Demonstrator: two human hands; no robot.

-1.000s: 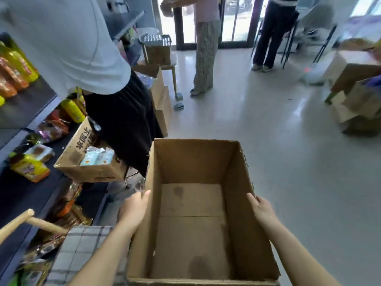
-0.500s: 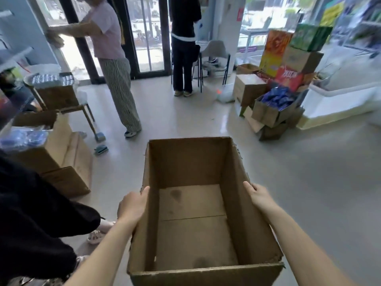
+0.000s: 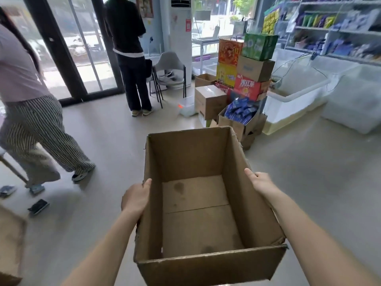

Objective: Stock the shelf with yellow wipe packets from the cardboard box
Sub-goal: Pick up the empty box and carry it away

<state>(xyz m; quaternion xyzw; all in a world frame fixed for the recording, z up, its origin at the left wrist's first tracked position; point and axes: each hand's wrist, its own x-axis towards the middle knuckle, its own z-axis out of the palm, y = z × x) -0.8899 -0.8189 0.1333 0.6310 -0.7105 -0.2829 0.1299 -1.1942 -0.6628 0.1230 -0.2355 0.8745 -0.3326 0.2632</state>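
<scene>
An open brown cardboard box (image 3: pixel 185 157) is held out in front of me, above the floor. Its inside is bare cardboard with a few dark stains; no packets lie in it. My left hand (image 3: pixel 136 198) grips the box's left wall near the top edge. My right hand (image 3: pixel 260 181) presses flat against the outside of the right wall. No yellow wipe packets are in view here.
A stack of colourful cartons (image 3: pixel 245 79) and an open box of blue packets (image 3: pixel 240 112) stand ahead on the floor. A person in striped trousers (image 3: pixel 41 137) walks at the left, another in black (image 3: pixel 132 58) stands by the glass door. White bins (image 3: pixel 294 100) and shelves (image 3: pixel 338 29) fill the right.
My view has swung to the right, away from the dark shelf and the person in white. The box stays in both hands. The person in striped trousers now steps across the left side.
</scene>
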